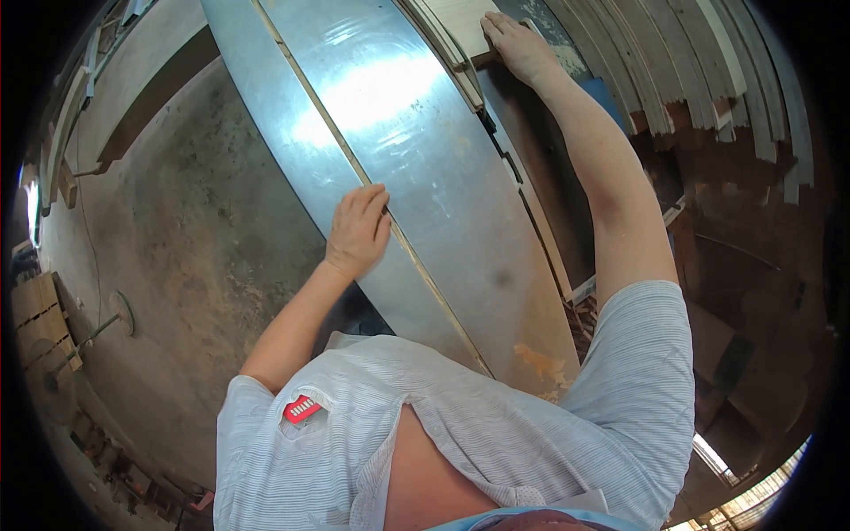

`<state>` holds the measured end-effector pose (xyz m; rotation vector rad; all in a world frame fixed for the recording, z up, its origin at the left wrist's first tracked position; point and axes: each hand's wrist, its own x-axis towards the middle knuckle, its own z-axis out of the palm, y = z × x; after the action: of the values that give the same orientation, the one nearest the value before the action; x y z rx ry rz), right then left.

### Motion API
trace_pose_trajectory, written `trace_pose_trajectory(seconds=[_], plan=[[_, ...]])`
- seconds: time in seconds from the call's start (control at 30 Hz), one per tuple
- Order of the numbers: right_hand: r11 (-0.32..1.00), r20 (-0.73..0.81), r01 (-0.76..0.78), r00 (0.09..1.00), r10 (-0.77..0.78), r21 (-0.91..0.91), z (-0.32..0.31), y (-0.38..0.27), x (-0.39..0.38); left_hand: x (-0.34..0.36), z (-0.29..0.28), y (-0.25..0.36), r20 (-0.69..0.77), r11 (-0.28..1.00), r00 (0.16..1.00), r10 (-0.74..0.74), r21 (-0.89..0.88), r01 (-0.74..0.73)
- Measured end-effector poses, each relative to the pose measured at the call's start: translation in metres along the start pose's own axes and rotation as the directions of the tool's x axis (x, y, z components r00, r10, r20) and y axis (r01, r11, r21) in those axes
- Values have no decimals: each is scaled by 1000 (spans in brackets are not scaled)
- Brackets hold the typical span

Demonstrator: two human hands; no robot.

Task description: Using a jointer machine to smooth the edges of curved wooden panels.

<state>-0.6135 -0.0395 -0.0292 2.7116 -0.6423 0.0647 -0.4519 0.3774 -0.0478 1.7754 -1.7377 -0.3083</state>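
The left hand (359, 232) lay flat, grip released, fingers pressing a thin wooden strip (416, 265) that ran along the shiny metal worktop (425, 142). The right hand (518, 46), arm stretched far forward, rested with loose grip on a pale wooden board (460, 22) at the worktop's far edge.

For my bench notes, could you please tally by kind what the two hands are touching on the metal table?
Thin wood strips: 1, under the left hand, strip
Wood boards: 1, under the right hand, board
Total: 2
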Motion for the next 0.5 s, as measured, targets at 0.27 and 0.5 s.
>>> trace_pose_trajectory(seconds=[0.27,0.5], plan=[[955,504,-154,864,6,253,-54,16,135,-7,-6,1,22,998,998,-64,-19,65],[965,-253,-61,959,128,257,-91,168,115,-1,4,-2,33,997,999,19,-72,-17]])
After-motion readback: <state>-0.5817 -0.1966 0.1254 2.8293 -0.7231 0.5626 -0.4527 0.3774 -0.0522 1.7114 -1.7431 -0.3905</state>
